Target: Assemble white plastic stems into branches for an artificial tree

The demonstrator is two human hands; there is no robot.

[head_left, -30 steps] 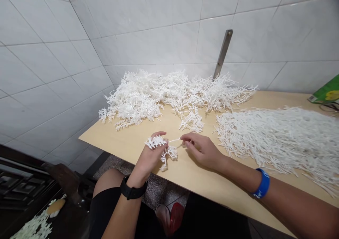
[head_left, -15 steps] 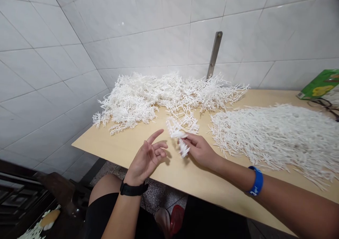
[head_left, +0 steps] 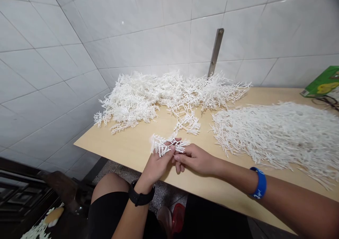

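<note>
A white branched piece (head_left: pixel 160 143), like a coral-shaped plastic sprig, is held over the front of the table. My left hand (head_left: pixel 157 166) is closed on it, with the thumb pressed on its middle. My right hand (head_left: pixel 200 159) meets the left fingertips, thumb and forefinger pinched at the piece's lower right side; the exact spot they grip is partly hidden. Just beyond, a similar branched strand (head_left: pixel 189 120) trails out from a large tangled pile of white branched pieces (head_left: pixel 137 97) and seems to touch the held piece.
On the right of the wooden table (head_left: pixel 100 143) lies a broad heap of loose white sticks (head_left: pixel 272 136). A green box (head_left: pixel 321 83) and dark-framed glasses (head_left: pixel 328 101) are at the far right. A metal bracket (head_left: pixel 216 52) stands against the tiled wall behind.
My left hand has moved right and up from an open pose and closed on the branched piece. That piece, earlier in my right hand alone, now lies sideways between both hands.
</note>
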